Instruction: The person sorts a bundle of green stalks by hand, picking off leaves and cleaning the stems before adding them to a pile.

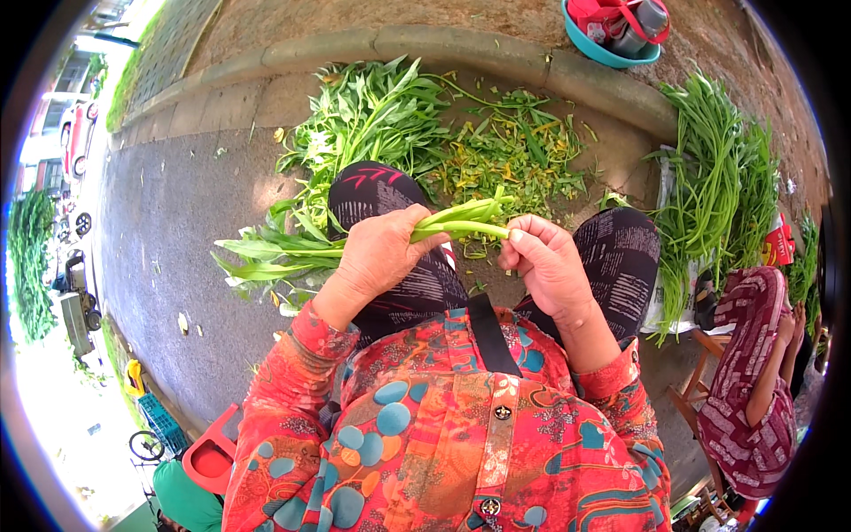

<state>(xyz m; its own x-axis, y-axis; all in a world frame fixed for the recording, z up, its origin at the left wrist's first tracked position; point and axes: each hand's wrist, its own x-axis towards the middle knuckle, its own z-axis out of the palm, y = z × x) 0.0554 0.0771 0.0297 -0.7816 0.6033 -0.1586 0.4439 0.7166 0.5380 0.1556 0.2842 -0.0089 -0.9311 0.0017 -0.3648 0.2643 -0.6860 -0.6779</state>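
My left hand [381, 248] is closed round a small bunch of green leafy stalks, which look like water spinach [292, 257]. The leaves stick out to the left, and the pale thick stem ends point right. With thumb and forefinger, my right hand [545, 262] pinches the tip of one stem [479, 228] that reaches across from the bunch. Both hands are held over my lap, between my knees. Beyond my left knee lies a heap of leafy stalks [372, 115]. To its right, torn green and yellow leaf scraps [514, 155] are scattered on the ground.
A large pile of long stalks [709, 168] rests on a pale sheet [660, 297] at the right. Beside it, another person in maroon patterned clothes [753, 399] sits close by. A concrete kerb [425, 44] runs along the far side, with a blue basin [603, 53] behind it. A red stool [211, 452] stands lower left.
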